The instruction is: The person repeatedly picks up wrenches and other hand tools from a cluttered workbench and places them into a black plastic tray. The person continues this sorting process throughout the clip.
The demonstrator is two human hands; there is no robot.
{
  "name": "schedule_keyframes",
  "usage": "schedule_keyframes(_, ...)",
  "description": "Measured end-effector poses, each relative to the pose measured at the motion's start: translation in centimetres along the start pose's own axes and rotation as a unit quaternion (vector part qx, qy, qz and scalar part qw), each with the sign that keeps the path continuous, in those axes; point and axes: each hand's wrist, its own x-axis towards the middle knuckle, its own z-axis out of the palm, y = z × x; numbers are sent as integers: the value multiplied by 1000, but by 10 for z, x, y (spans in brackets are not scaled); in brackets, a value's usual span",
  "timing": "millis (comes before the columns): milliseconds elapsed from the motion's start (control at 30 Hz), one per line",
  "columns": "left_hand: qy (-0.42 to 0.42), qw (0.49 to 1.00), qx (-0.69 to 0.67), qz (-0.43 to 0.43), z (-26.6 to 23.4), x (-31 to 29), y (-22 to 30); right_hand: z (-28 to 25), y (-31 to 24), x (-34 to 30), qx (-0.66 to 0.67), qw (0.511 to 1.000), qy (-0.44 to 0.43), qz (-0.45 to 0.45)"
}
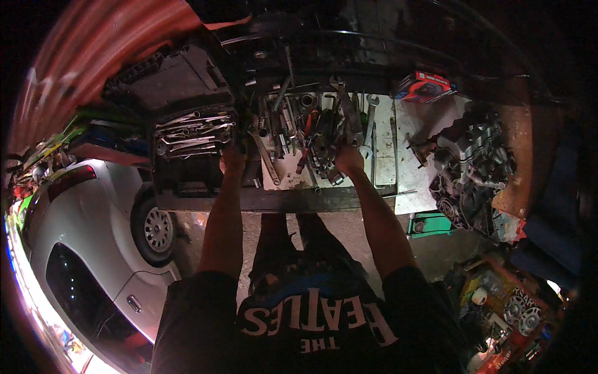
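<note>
My left hand [233, 161] is closed at the right side of an open black tool case [202, 201], just below a row of combination wrenches [196, 132]. Whatever it grips, if anything, is hidden in shadow. My right hand [350, 161] is curled at the near right of a heap of hand tools, and I cannot make out what is in its fingers. Between the hands lie a large wrench [266, 156], several sockets [263, 131] and a red-handled tool [309, 123]. Another long wrench [371, 118] lies just beyond my right hand.
A greasy engine part [470, 156] stands on the right of the bench, with a red and black box [427, 87] behind it. A silver car [93, 218] is close on the left. A parts-filled crate [504, 305] stands low right, and a green object [431, 224] sits under the bench.
</note>
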Motion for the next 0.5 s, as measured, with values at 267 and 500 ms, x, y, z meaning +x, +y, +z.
schedule_keyframes(267,44,998,31,30,44,21,-22,4,54,-26,671,697,-226,110)
schedule_keyframes(500,70,990,-118,-37,59,25,-41,-28,3,-56,400,892,-49,-205)
